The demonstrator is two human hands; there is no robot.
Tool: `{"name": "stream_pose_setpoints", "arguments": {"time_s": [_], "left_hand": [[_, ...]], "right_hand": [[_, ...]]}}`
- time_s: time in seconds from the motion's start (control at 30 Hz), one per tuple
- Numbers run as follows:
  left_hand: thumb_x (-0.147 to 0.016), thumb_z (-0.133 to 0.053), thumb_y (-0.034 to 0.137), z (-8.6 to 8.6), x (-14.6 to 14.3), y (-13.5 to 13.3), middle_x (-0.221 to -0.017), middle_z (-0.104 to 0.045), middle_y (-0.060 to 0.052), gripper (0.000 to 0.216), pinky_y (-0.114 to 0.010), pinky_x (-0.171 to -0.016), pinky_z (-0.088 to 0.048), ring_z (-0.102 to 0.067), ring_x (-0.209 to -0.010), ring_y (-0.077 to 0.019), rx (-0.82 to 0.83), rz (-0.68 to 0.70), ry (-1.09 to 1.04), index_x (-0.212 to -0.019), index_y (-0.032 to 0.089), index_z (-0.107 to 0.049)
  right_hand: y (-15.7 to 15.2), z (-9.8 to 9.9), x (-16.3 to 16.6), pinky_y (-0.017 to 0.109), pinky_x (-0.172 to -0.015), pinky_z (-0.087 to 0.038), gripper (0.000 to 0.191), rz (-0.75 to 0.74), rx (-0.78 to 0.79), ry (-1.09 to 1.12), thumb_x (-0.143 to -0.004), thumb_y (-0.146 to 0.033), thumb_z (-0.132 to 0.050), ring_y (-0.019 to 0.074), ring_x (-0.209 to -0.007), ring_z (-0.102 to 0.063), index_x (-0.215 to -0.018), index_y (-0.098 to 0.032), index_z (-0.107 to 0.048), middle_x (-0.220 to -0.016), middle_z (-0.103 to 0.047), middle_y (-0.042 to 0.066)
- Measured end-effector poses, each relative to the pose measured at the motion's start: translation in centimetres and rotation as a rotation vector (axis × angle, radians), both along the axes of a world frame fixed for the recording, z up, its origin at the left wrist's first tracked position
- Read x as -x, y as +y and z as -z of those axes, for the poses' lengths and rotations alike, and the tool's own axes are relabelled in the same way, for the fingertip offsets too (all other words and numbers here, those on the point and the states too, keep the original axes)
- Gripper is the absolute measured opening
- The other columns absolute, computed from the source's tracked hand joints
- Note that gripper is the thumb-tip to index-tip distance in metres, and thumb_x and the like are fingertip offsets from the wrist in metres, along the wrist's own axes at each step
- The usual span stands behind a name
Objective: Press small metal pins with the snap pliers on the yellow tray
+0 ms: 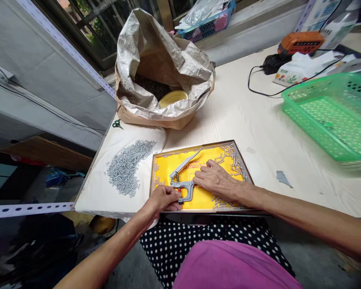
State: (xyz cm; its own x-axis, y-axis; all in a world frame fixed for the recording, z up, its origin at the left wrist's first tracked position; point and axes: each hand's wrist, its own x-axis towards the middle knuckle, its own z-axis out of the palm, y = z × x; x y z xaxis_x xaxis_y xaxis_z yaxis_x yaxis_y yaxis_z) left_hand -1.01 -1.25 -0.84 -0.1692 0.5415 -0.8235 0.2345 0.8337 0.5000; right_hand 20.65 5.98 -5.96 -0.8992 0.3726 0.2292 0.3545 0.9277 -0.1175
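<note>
Grey hand-press pliers [183, 184] lie in a shallow yellow-lined tray [203, 202], handle angled up toward the far edge. Left hand [165, 198] at the pliers' lower end, thumb and fingers drawn together; can't tell if they pinch the tool or a small piece. Right hand [213, 180] fingers curled at the frame's right edge; contact and contents hidden. Step looks like fingertip work at the jaw, with neither hand on the long handle; next move probably calls for fine alignment, fingers clear before any squeeze. Small metal pins [237, 160] along the tray edges. Left of tray: heap of silvery pins [123, 168] on white cloth [92, 198]. Beyond: open woven sack [156, 119], yellow bowl [173, 98] inside; green-handled scissors [116, 124] near it. Far right on the table [237, 108]: green plastic basket [327, 144], orange battery pack [301, 42] behind.
</note>
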Motion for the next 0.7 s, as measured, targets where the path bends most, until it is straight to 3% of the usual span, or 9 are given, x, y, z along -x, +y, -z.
{"name": "stream_pose_setpoints", "arguments": {"time_s": [0.13,0.2,0.33,0.43,0.57,0.7], "left_hand": [[-0.071,-0.083,0.03,-0.2,-0.2,0.1,-0.051,-0.067,-0.003,0.028,-0.021,-0.056,-0.053,-0.068,-0.053,-0.0139,0.027,0.009,0.014,-0.074,0.012,-0.061],[-0.074,-0.081,0.028,-0.3,-0.3,0.1,-0.05,-0.067,-0.003,0.026,-0.021,-0.056,-0.053,-0.068,-0.053,-0.0139,0.035,0.006,0.013,-0.072,0.012,-0.06],[-0.075,-0.08,0.026,-0.3,-0.3,0.2,-0.051,-0.067,-0.003,0.024,-0.02,-0.056,-0.052,-0.067,-0.051,-0.0131,0.039,0.0,0.009,-0.071,0.012,-0.06],[-0.074,-0.08,0.027,-0.4,-0.3,0.2,-0.05,-0.067,-0.003,0.024,-0.02,-0.055,-0.052,-0.067,-0.051,-0.0124,0.041,0.005,0.005,-0.072,0.012,-0.062],[-0.073,-0.081,0.028,-0.5,-0.4,0.2,-0.05,-0.067,-0.002,0.025,-0.019,-0.054,-0.052,-0.066,-0.049,-0.0113,0.042,0.003,0.009,-0.072,0.012,-0.062],[-0.071,-0.083,0.029,-0.2,-0.4,0.0,-0.049,-0.066,-0.003,0.028,-0.02,-0.054,-0.052,-0.066,-0.05,-0.0122,0.031,-0.012,0.026,-0.07,0.013,-0.061]], "right_hand": [[0.5,-1.1,0.0,0.038,-0.078,-0.028,0.014,0.015,0.07,-0.069,-0.098,-0.02,-0.048,0.0206,-0.085,-0.048,-0.093,-0.02,-0.061,-0.089,-0.062,0.004],[0.8,-1.8,-0.1,0.039,-0.081,-0.031,0.016,0.044,0.112,-0.062,-0.096,-0.033,-0.054,0.0233,-0.094,-0.049,-0.098,-0.021,-0.062,-0.104,-0.063,0.007],[1.9,-2.8,-0.1,0.045,-0.09,-0.035,0.061,0.104,0.102,0.018,-0.081,-0.057,-0.069,0.0344,-0.12,-0.04,-0.126,-0.019,-0.055,-0.143,-0.045,0.016],[3.2,-2.8,0.3,0.046,-0.091,-0.036,0.077,0.085,0.107,-0.047,-0.072,-0.063,-0.074,0.0369,-0.121,-0.04,-0.129,-0.017,-0.053,-0.136,-0.051,0.017],[4.3,-2.7,1.0,0.044,-0.087,-0.035,0.08,0.078,0.123,-0.154,-0.069,-0.067,-0.073,0.0333,-0.108,-0.047,-0.125,-0.014,-0.055,-0.114,-0.059,0.013],[4.2,-3.0,1.3,0.043,-0.085,-0.034,0.08,0.108,0.117,-0.179,-0.068,-0.068,-0.072,0.0311,-0.102,-0.047,-0.122,-0.011,-0.055,-0.112,-0.059,0.014]]}}
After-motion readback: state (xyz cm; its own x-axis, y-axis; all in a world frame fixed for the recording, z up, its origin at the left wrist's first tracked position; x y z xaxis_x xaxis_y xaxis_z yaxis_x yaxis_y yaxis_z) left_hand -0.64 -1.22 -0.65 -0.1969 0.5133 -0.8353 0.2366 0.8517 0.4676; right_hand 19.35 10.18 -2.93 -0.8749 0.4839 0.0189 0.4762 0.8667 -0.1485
